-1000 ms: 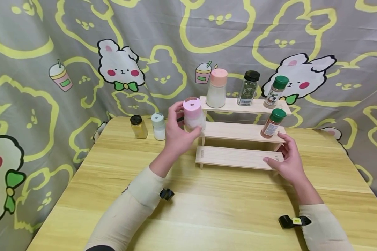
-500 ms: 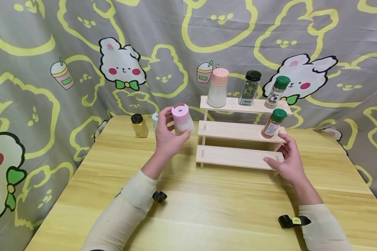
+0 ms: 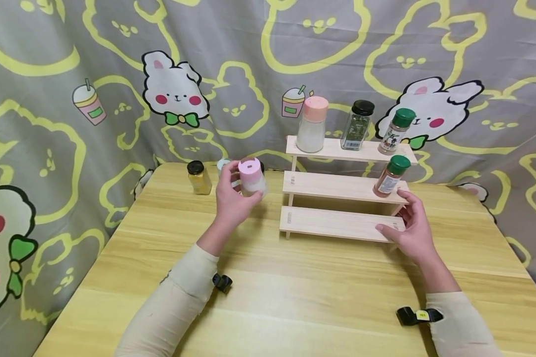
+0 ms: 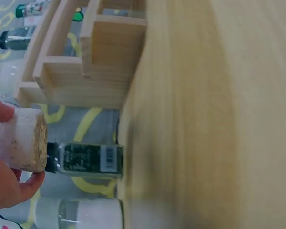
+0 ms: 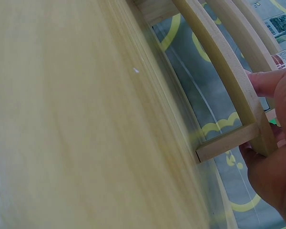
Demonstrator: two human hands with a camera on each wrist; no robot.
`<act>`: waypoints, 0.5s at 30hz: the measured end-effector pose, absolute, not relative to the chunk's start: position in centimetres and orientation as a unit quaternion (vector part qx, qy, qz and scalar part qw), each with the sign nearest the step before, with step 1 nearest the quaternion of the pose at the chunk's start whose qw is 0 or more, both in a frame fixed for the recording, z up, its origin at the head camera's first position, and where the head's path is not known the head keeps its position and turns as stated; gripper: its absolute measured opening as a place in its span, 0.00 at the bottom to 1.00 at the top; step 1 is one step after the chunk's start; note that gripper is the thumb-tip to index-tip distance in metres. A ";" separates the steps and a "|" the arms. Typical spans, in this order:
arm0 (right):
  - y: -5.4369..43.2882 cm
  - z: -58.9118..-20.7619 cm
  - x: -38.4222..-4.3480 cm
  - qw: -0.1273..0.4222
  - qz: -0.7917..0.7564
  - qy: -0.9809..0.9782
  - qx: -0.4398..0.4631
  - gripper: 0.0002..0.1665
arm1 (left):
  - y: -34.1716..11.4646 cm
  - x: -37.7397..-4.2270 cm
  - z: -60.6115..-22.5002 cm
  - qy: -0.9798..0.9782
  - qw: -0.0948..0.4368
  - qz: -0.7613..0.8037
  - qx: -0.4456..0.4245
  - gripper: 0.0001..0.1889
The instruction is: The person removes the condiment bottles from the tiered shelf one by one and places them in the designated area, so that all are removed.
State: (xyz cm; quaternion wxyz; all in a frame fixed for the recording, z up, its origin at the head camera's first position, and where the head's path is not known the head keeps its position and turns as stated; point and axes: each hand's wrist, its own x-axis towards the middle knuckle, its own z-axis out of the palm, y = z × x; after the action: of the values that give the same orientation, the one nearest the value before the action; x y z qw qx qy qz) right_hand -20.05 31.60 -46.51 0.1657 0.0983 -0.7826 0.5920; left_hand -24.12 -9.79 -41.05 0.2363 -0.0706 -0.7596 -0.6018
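Observation:
My left hand grips a pink-capped seasoning jar to the left of the wooden tiered rack. In the left wrist view the jar is raised off the table, its base facing the tabletop. My right hand holds the right end of the rack's lowest shelf, thumb on top. On the middle shelf, near that hand, stands a green-capped spice jar. The top shelf bears a peach-capped jar, a black-capped herb jar and another green-capped jar.
Left of my left hand stand a black-capped yellow spice jar and a pale-capped jar, partly hidden by the hand. Behind the held jar, a black-capped dark-green herb jar stands on the table. A patterned curtain hangs behind.
My left hand has carried the pink-capped jar left and down, away from the rack's left side. The right hand stays on the lowest shelf.

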 end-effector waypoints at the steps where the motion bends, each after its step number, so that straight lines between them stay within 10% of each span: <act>1: 31.6 -46.5 -20.0 0.166 0.591 -0.783 0.097 0.61 | -9.9 -24.2 -41.2 -0.763 0.231 -0.600 -0.068 0.41; 15: 31.8 -46.8 -20.2 0.166 0.585 -0.789 0.093 0.61 | -11.2 -24.3 -43.1 -0.789 0.171 -0.585 -0.080 0.40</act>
State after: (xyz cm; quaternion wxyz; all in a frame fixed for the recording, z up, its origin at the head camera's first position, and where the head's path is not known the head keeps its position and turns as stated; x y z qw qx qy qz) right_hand -20.24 31.75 -46.76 0.1659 0.0930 -0.7886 0.5848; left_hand -24.32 -11.21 -43.06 0.1713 -0.0803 -0.7888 -0.5848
